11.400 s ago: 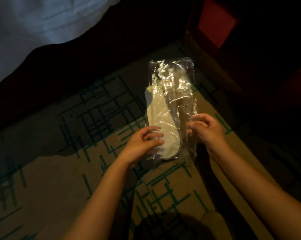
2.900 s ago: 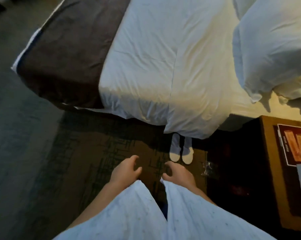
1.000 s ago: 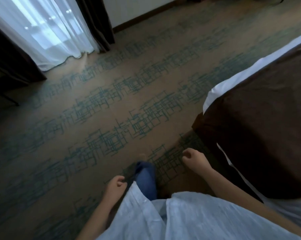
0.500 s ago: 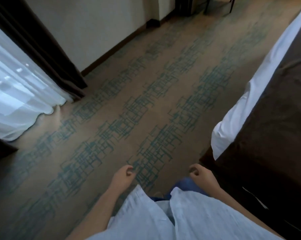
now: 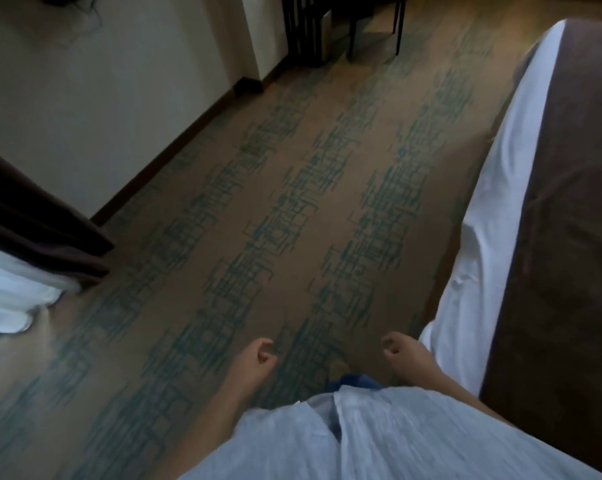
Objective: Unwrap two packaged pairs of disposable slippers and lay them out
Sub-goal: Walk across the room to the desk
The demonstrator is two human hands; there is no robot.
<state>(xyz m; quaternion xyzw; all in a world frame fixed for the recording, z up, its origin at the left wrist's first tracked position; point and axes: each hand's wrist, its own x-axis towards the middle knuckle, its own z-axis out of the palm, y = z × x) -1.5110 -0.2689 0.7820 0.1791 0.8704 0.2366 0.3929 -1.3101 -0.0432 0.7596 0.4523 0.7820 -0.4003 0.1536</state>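
No slippers and no wrapping show in the head view. My left hand (image 5: pixel 254 358) hangs low at centre over the carpet, fingers loosely curled, nothing in it. A little to its right my right hand (image 5: pixel 401 351) is curled the same way and holds nothing, close to the corner of the bed (image 5: pixel 493 237). My pale blue shirt fills the bottom of the view.
Patterned beige and teal carpet (image 5: pixel 292 202) runs ahead between a white wall (image 5: pixel 102 98) on the left and the bed with its brown runner on the right. A dark curtain (image 5: pixel 32 220) over a sheer one stands at the left. Dark furniture legs (image 5: pixel 348 26) stand at the far end.
The view has turned from the bedside, where a white pair of slippers lay on the floor, round the foot of the bed and along the carpet. Both hands stay curled and hold nothing.
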